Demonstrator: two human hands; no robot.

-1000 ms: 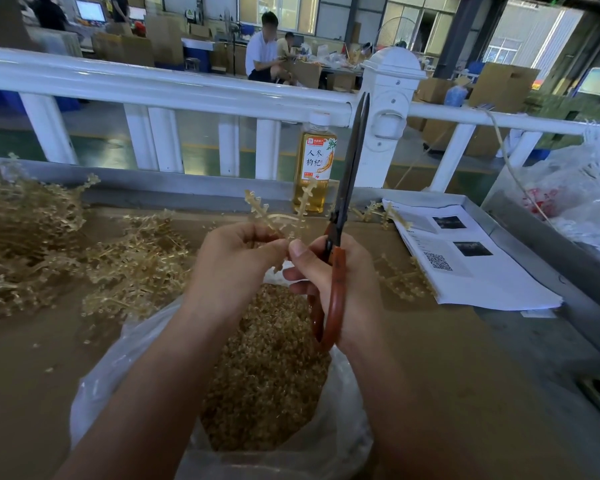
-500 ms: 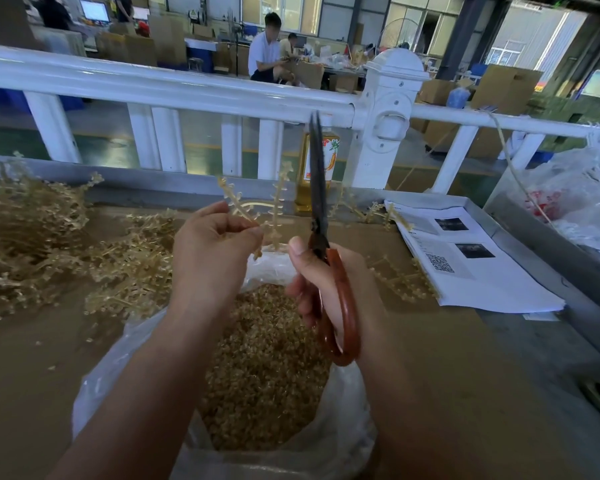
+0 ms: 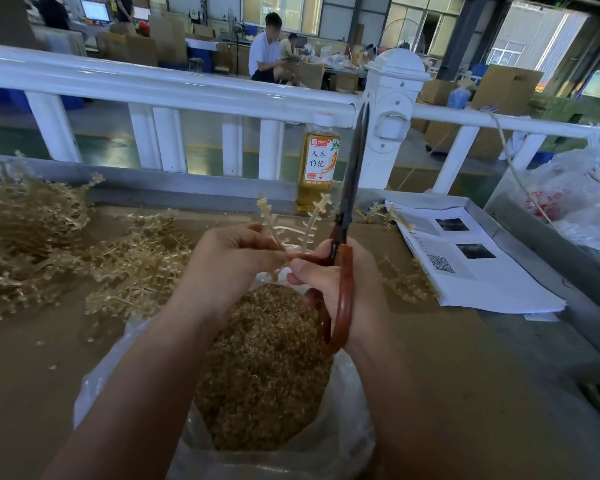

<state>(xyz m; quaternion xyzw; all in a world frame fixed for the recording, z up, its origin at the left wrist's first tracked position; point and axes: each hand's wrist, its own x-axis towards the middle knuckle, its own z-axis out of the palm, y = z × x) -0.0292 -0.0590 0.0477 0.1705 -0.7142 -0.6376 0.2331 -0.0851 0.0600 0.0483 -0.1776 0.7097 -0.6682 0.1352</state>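
Pinching the pale plastic sprig in our left hand, we hold it above the bag of cut pieces at 6 o'clock. Our right hand grips the red-handled scissors, blades pointing toward 12 o'clock, thumb against the sprig.

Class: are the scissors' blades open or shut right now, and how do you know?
Shut: the scissors in the right hand show both blades together as one upright strip.

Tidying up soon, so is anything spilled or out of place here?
A few loose bits lie on the table left of the bag, outside it. The right hand holds scissors blades-up.
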